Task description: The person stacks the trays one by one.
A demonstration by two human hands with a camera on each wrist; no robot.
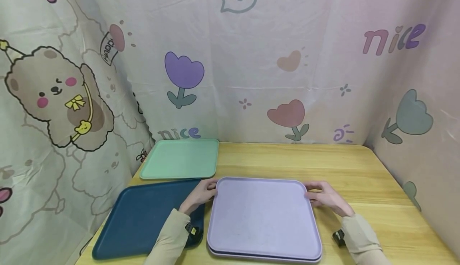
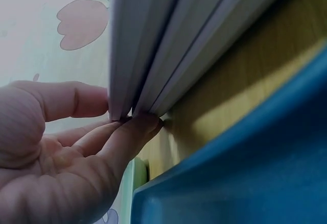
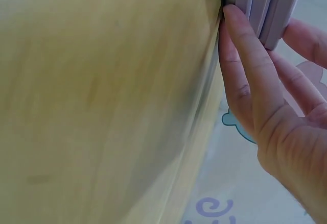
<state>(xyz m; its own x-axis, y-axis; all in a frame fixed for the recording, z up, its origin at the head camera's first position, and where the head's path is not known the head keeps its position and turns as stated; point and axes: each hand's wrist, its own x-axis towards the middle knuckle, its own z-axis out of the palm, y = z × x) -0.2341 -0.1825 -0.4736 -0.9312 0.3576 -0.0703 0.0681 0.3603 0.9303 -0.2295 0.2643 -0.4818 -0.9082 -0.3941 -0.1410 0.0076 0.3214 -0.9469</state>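
Observation:
A stack of lavender trays point(image 1: 264, 217) lies on the table in front of me, its layered rims showing edge-on in both wrist views. My left hand point(image 1: 200, 195) holds the stack's far left corner. In the left wrist view, the thumb point(image 2: 84, 100) touches the top tray's rim while the other fingers reach along the lower rims. At the far right corner, my right hand point(image 1: 327, 198) holds the opposite side. Its thumb point(image 3: 306, 40) is at the top tray point(image 3: 281, 15), with the fingertips against the edges of the trays below.
Left of the stack lies a dark blue tray point(image 1: 151, 217), partly under my left forearm. Behind it sits a mint green tray point(image 1: 181, 159) near the table's back edge. The wooden table point(image 1: 377, 189) extends to the right. Printed curtains point(image 1: 251, 57) enclose the back and sides.

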